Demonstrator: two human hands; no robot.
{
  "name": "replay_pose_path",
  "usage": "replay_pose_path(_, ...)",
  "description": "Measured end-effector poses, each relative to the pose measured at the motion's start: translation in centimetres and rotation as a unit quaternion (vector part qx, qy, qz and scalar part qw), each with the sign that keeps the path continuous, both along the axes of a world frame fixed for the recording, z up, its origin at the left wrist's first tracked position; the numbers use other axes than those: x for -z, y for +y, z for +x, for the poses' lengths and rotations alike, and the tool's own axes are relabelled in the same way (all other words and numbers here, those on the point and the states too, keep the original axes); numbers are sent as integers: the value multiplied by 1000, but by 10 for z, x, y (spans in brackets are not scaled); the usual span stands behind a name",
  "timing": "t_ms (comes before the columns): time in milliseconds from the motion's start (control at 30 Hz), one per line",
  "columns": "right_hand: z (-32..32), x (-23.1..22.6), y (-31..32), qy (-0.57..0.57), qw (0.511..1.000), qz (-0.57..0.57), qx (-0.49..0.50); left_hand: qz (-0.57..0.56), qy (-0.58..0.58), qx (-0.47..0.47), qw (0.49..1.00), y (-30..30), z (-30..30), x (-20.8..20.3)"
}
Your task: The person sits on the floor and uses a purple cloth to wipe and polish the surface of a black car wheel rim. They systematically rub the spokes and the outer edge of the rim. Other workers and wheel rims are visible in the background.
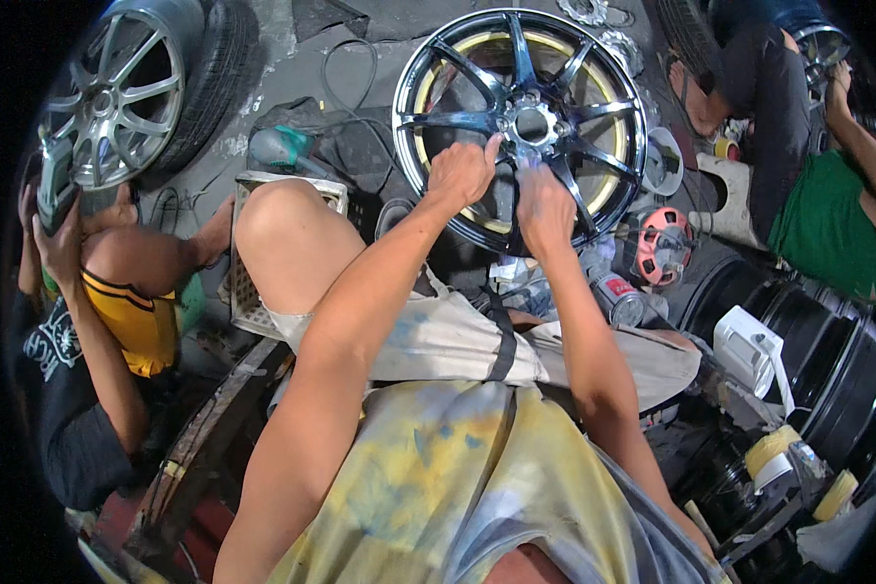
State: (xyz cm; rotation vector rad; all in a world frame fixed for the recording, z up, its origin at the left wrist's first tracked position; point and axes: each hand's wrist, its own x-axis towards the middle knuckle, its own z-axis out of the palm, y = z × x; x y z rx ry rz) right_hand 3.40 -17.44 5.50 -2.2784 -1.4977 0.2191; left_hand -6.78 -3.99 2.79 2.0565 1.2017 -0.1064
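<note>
"Item nearest?"
"Shirt point(438, 457), one, stained yellow and grey, on the person."

"Next in size?"
"Wheel point(523, 73), one, dark glossy spokes, face up in front of the person; its carrier is hidden beneath."

"Hands?"
"Left hand point(462, 175): fingers curled, thumb close to the hub point(553, 121); grip cannot be told. Right hand point(547, 206): blurred, over a spoke below the hub; whether it holds anything cannot be told."

"By the wheel's lower right edge?"
"Red round object point(664, 246), one. Can point(618, 300), one, smaller."

"Hazards?"
"Scratched gloss, from possible grit under the right hand. Tipping, should uneven pressure meet a loose support."
</note>
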Motion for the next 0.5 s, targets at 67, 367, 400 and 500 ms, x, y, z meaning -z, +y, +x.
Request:
replay_pose_path(67,2,-5,-13,1,1000,17,-12,-1,5,5,1000,-5,2,-3)
replay_pose_path(367,9,-14,-16,6,1000,-14,-4,-4,15,-5,1000,-4,1,-2)
replay_pose_path(400,18,-15,-18,43,995,-84,11,-13,17,8,1000,-8,3,-8)
replay_pose_path(500,31,-2,11,7,998,-67,7,6,5,8,1000,-7,1,-6)
